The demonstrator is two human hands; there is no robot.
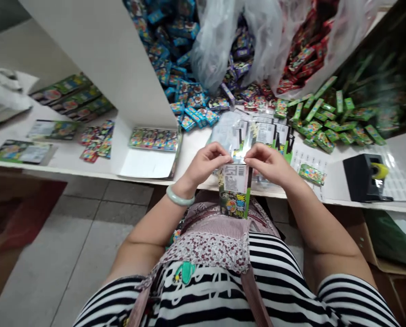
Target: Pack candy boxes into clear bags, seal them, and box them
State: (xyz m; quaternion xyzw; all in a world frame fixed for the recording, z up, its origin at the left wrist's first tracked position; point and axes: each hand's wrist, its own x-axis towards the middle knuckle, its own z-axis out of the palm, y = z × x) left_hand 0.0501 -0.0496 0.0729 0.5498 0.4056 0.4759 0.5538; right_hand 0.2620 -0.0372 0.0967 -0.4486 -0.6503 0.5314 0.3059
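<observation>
Grey tiled floor (121,220) runs beneath a long white worktop (193,143) split by an upright white partition (104,59). Along its back lie heaps of small cartons: blue (178,81), purple (242,50), red (305,63) and green (328,116), with crumpled clear bags (212,45) among them. A black tape dispenser (362,177) stands near the front edge. Left of centre in the view, an open white box (148,163) holds a row of colourful packs (155,138), filling only part of it. Several printed packets (266,131) overlap just beyond the hands.

The printed packet (233,195) in work hangs in front of the worktop's edge, above the lap. The right hand (206,165) and left hand (271,163) pinch its clear top between thumbs and forefingers, their other fingers curled. It looks part-way handled, its top being attended to (whether sealed, I cannot tell). Many cartons remain loose, so plenty seems left. A pale bangle (180,195) circles the right wrist.
</observation>
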